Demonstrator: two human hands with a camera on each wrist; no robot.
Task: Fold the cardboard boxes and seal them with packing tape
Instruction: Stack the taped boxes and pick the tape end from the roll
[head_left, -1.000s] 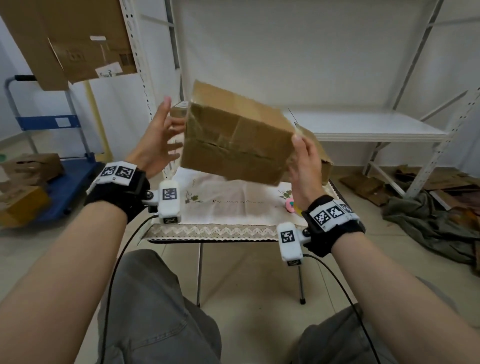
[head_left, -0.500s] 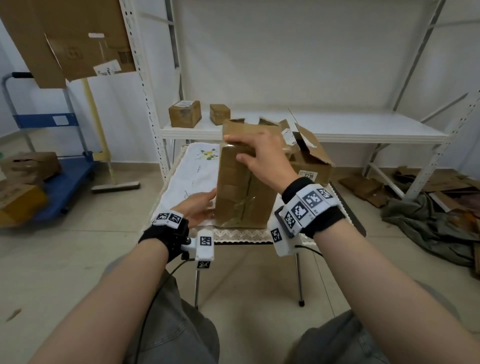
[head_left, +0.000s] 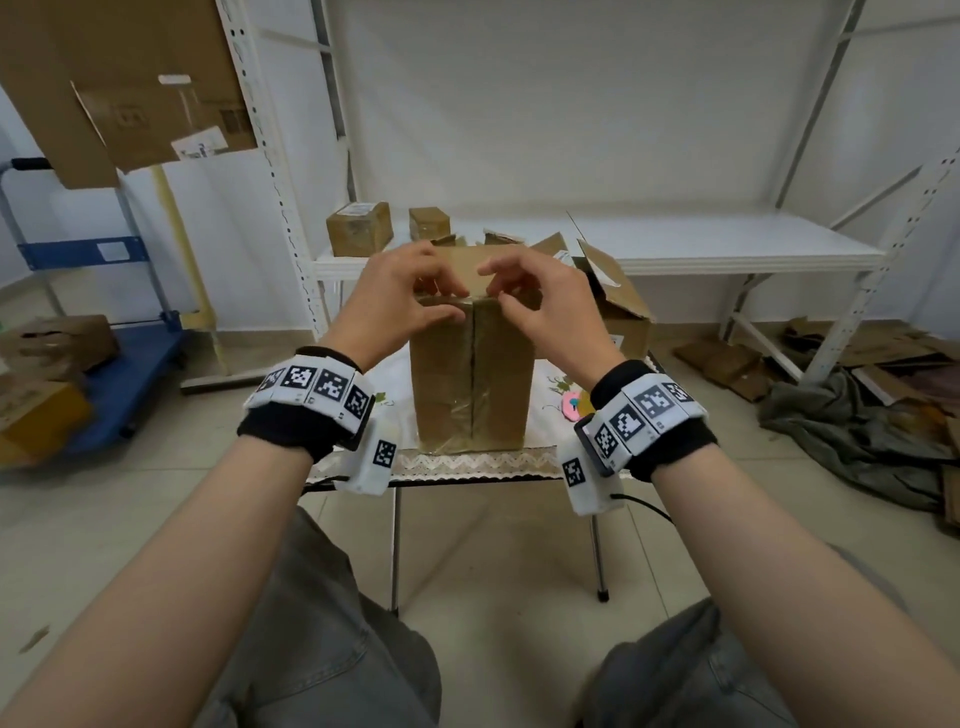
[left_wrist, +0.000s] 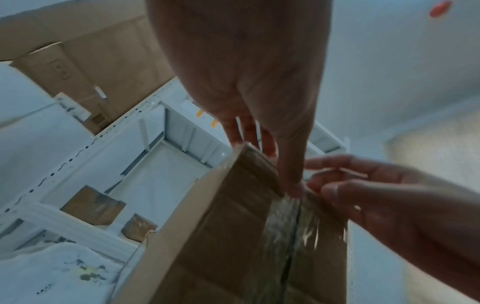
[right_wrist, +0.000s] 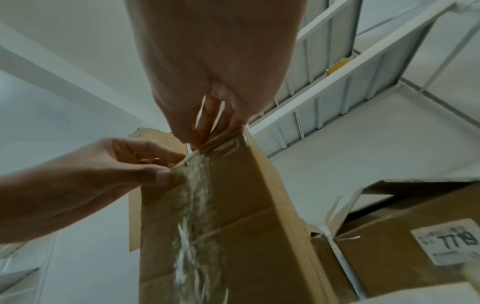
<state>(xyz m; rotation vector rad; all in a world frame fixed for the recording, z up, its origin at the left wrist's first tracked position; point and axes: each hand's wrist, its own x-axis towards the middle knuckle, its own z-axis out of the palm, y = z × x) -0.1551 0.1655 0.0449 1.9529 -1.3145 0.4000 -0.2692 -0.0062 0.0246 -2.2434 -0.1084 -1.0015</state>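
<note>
A tall brown cardboard box (head_left: 472, 384) stands upright on the small table (head_left: 483, 460), its seam facing me under clear packing tape (head_left: 470, 410). My left hand (head_left: 457, 301) holds the box's top front edge just left of the seam, thumb on the front face and fingers over the top. My right hand (head_left: 493, 288) pinches the same edge just right of the seam, where the tape ends. In the left wrist view my thumb (left_wrist: 291, 185) presses the edge of the box (left_wrist: 233, 236). The right wrist view shows my fingers (right_wrist: 207, 131) pinching the box (right_wrist: 241, 205) at its top.
An open box with a 7719 label (right_wrist: 415, 236) sits behind on the right (head_left: 618, 306). Two small boxes (head_left: 358, 228) stand on the white shelf (head_left: 727, 249). A blue trolley (head_left: 119, 374) with boxes is at left. Cardboard scraps and a cloth (head_left: 852, 426) lie on the floor at right.
The box came down from the air and now stands upright on the table. My left hand rose from its base to the top edge, and the right hand shifted to the seam.
</note>
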